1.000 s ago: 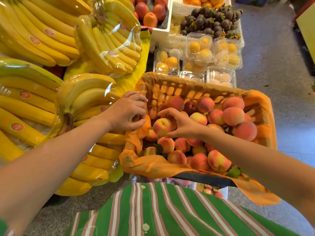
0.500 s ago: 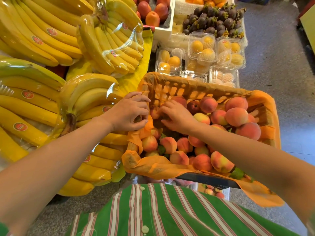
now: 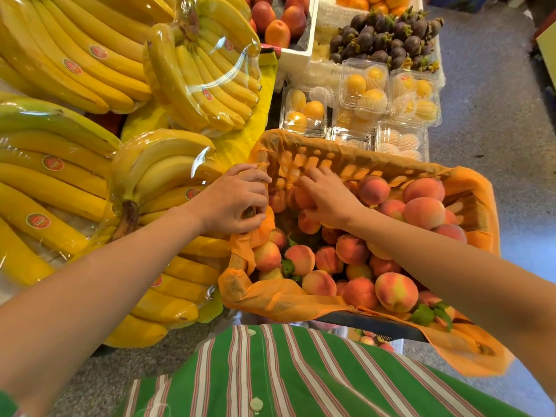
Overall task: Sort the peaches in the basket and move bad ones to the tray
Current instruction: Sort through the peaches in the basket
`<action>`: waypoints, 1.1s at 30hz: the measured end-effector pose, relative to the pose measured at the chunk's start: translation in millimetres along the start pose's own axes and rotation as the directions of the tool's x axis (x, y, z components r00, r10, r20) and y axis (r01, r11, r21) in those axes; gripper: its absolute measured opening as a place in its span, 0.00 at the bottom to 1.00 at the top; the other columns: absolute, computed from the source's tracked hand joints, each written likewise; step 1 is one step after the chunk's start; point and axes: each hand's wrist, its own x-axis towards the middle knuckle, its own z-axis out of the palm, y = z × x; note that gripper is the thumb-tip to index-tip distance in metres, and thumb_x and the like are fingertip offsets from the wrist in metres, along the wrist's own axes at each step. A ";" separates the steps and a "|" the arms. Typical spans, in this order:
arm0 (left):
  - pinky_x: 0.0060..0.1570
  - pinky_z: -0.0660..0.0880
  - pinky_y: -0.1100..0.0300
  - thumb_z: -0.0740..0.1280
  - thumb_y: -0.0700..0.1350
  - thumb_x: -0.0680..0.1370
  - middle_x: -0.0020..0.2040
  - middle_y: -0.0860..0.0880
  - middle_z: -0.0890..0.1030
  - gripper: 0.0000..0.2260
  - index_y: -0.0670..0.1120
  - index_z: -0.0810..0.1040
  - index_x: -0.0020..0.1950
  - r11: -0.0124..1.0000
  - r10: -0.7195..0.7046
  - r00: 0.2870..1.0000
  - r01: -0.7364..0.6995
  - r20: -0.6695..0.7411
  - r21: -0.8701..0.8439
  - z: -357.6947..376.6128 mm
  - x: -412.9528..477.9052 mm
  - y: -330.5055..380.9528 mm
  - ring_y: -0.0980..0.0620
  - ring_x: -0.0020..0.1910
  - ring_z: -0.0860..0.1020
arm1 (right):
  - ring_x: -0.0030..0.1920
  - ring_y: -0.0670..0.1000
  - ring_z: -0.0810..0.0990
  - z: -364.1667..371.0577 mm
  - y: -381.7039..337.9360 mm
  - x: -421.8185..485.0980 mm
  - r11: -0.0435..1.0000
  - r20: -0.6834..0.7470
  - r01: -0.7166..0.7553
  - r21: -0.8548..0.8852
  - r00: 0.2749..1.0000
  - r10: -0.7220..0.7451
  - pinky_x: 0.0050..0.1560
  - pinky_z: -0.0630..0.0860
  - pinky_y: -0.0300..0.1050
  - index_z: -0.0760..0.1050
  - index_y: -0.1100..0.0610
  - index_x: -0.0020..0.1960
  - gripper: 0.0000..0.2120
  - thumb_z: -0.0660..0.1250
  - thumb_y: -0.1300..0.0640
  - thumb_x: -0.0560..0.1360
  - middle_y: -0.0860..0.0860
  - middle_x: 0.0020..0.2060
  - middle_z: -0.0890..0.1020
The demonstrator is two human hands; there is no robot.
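Basket point(image 3: 361, 164) of peaches point(image 3: 397, 291) sits at centre, lined with an orange liner point(image 3: 270, 299) that folds over the rim on all sides. Peaches are heaped highest toward the far right. A hollow shows at the near left, where green leaves lie among the fruit.

Left hand point(image 3: 237, 203) is on the basket's left rim, fingers curled over the liner-covered edge and thumb tucked below. It grips the rim and no fruit.

Right hand point(image 3: 328, 197) is inside the basket at the far left corner, just beside the left hand but apart from it. It lies palm down, fingers spread and bent over the peaches against the far wall. It touches them, but I cannot tell whether it has hold of one.

A few more peaches show beneath the basket's near edge; what holds them is hidden.

Wrapped bananas point(image 3: 75, 64) fill the left. Clear boxes point(image 3: 364, 85) of yellow fruit stand just beyond the basket. A green striped shirt point(image 3: 270, 371) is at the bottom.
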 end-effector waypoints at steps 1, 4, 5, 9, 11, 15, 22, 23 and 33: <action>0.70 0.58 0.51 0.62 0.53 0.75 0.45 0.54 0.82 0.10 0.50 0.80 0.41 1.000 0.002 1.000 -0.002 0.001 0.001 0.0 -0.1 -0.1 0.50 0.65 0.72 | 0.55 0.57 0.70 2.1 -0.7 -4.6 0.986 -0.001 0.044 0.161 0.999 -0.044 0.53 0.71 0.50 0.70 0.59 0.64 0.28 0.73 0.52 0.68 0.57 0.57 0.74; 0.70 0.59 0.51 0.63 0.53 0.75 0.45 0.54 0.81 0.10 0.50 0.80 0.40 1.000 0.003 1.000 -0.003 -0.001 0.001 0.5 0.2 0.3 0.50 0.65 0.73 | 0.56 0.52 0.73 14.5 -12.4 -17.9 0.923 0.081 0.119 0.367 0.984 -0.159 0.52 0.72 0.44 0.71 0.58 0.64 0.29 0.75 0.49 0.68 0.54 0.57 0.75; 0.70 0.59 0.50 0.63 0.53 0.75 0.45 0.54 0.81 0.10 0.50 0.80 0.40 1.000 0.005 1.000 -0.005 -0.004 0.002 0.4 0.3 0.4 0.50 0.65 0.73 | 0.56 0.52 0.73 20.3 -17.5 -21.2 0.916 0.112 0.127 0.380 0.977 -0.182 0.52 0.73 0.44 0.71 0.58 0.64 0.29 0.75 0.49 0.68 0.54 0.57 0.75; 0.69 0.60 0.50 0.63 0.53 0.75 0.45 0.54 0.81 0.10 0.50 0.79 0.40 1.000 0.008 1.000 -0.009 -0.013 -0.003 0.0 0.0 1.7 0.49 0.64 0.73 | 0.54 0.50 0.74 29.1 -21.5 -21.8 0.902 0.177 0.070 0.425 0.971 -0.159 0.50 0.74 0.47 0.72 0.56 0.64 0.27 0.75 0.48 0.69 0.52 0.56 0.75; 0.69 0.60 0.50 0.63 0.53 0.75 0.45 0.54 0.81 0.10 0.50 0.80 0.40 1.000 0.006 1.000 -0.007 -0.010 -0.004 -0.6 -0.1 1.2 0.49 0.64 0.73 | 0.52 0.49 0.76 24.7 -14.5 -15.8 0.910 0.234 0.023 0.413 0.963 -0.131 0.49 0.75 0.47 0.73 0.53 0.62 0.22 0.71 0.45 0.72 0.51 0.55 0.77; 0.70 0.60 0.50 0.63 0.52 0.75 0.45 0.54 0.81 0.09 0.50 0.79 0.40 1.000 0.007 1.000 -0.007 -0.009 -0.009 -0.2 -0.2 1.0 0.49 0.65 0.73 | 0.52 0.55 0.77 21.7 -4.3 1.5 0.956 0.133 0.006 0.294 0.990 -0.047 0.50 0.76 0.52 0.73 0.57 0.60 0.18 0.65 0.46 0.76 0.54 0.53 0.78; 0.70 0.59 0.50 0.63 0.52 0.75 0.45 0.54 0.81 0.09 0.50 0.79 0.40 1.000 0.008 1.000 -0.008 -0.005 -0.020 1.5 -0.2 -1.2 0.50 0.65 0.73 | 0.65 0.63 0.68 31.3 -7.5 32.1 0.987 0.210 -0.143 -0.068 0.965 0.155 0.62 0.69 0.55 0.66 0.62 0.70 0.26 0.66 0.52 0.76 0.61 0.65 0.71; 0.70 0.59 0.50 0.63 0.52 0.75 0.45 0.54 0.81 0.09 0.50 0.79 0.40 1.000 0.008 1.000 -0.009 -0.005 -0.022 1.6 -0.2 -1.5 0.50 0.65 0.73 | 0.66 0.63 0.67 29.5 -9.3 34.3 0.985 0.219 -0.138 -0.102 0.963 0.158 0.62 0.69 0.54 0.67 0.63 0.69 0.26 0.67 0.53 0.75 0.62 0.65 0.70; 0.70 0.58 0.50 0.63 0.53 0.75 0.44 0.54 0.81 0.10 0.50 0.79 0.40 1.000 0.021 1.000 -0.022 -0.014 -0.014 1.6 0.5 -3.2 0.50 0.65 0.73 | 0.55 0.61 0.77 29.2 -4.9 25.0 0.991 0.145 -0.131 0.026 0.981 0.126 0.52 0.73 0.52 0.71 0.62 0.63 0.22 0.69 0.51 0.74 0.60 0.58 0.75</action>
